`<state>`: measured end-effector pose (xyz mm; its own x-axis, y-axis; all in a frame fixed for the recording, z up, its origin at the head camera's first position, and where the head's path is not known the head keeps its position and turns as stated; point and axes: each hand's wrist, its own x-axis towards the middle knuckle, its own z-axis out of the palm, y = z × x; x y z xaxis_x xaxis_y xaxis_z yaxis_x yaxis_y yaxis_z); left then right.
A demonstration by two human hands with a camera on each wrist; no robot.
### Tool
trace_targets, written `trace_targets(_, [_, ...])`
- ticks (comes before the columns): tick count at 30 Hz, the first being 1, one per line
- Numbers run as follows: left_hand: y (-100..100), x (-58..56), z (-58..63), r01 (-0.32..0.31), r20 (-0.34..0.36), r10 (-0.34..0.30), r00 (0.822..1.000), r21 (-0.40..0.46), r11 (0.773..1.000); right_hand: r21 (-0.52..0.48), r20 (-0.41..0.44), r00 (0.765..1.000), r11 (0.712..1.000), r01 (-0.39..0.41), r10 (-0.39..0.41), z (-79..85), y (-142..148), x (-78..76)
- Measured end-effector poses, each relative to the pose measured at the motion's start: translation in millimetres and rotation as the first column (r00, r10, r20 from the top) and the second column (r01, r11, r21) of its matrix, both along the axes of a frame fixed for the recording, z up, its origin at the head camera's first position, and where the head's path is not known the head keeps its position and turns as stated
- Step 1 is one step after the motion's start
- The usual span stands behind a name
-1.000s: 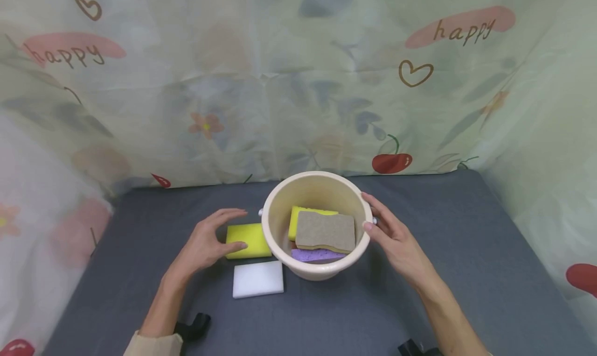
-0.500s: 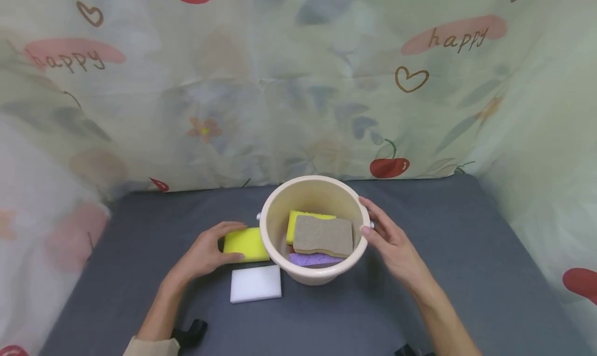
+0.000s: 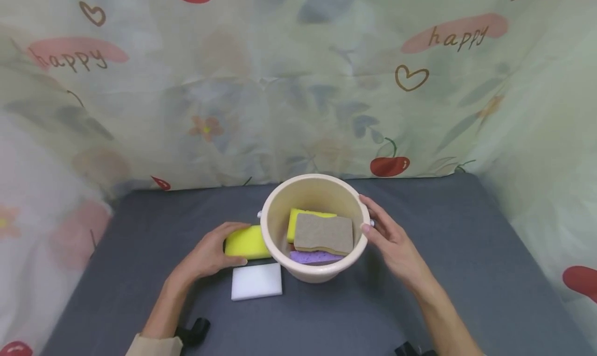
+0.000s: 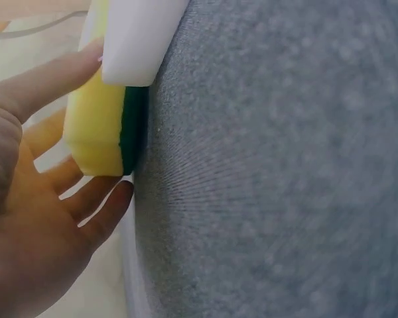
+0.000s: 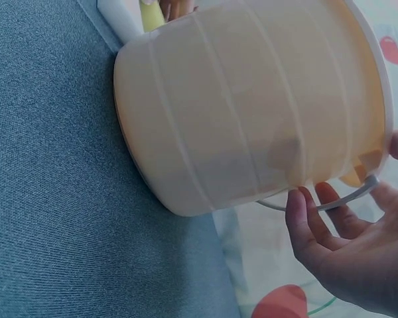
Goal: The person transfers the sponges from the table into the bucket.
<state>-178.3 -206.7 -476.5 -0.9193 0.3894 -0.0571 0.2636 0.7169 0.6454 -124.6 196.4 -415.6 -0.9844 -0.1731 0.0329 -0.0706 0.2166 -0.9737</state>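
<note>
A cream bucket [image 3: 315, 271] stands upright on the cloth. Inside lie a grey-brown wavy-edged sponge [image 3: 324, 233], a yellow sponge [image 3: 295, 226] and a purple sponge [image 3: 316, 257]. My right hand [image 3: 394, 244] holds the bucket at its right rim, thumb at the edge and fingers along the outer wall. To the left, my left hand [image 3: 210, 252] pinches another yellow sponge [image 3: 247, 243] between thumb and fingers; its green underside [image 4: 134, 126] shows in the left wrist view. A white sponge block [image 3: 256, 282] lies just nearer than that sponge, close to my left thumb.
Dark grey cloth [image 3: 336, 325] covers the table. A patterned curtain [image 3: 298, 128] rises along the back and both sides. The bucket's thin wire handle [image 5: 348, 199] hangs by my right fingers, and a white knob [image 3: 259, 214] sticks out at its left.
My left hand has closed in on the yellow sponge beside the bucket, its thumb and fingers now pressing the sponge's edges. The right hand stays at the bucket's rim.
</note>
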Motion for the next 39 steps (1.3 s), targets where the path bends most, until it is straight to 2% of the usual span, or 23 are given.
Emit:
trace_targets(21, [-5.6, 6.6, 5.1, -0.069, -0.072, 0.074, 0.995, 0.076, 0.995, 0.009, 0.010, 1.000, 1.000, 0.008, -0.008, -1.3, -0.4, 1.5])
trace_targets(26, [-8.3, 6.5, 14.5, -0.086, -0.110, 0.096, 0.989, 0.094, 0.992, 0.011, 0.007, 1.000, 1.000, 0.005, -0.005, -0.9, -0.9, 0.7])
trace_targets(33, [-8.5, 2.3, 27.2, -0.129, -0.127, 0.144, 0.981, 0.119, 0.984, 0.007, -0.001, 1.000, 1.000, 0.008, -0.008, -0.2, 0.1, 0.5])
trace_targets(39, [-8.4, 0.2, 42.0, -0.160, -0.208, 0.197, 0.958, 0.179, 0.971, 0.009, 0.007, 1.000, 1.000, 0.010, -0.010, -0.3, -0.1, -0.5])
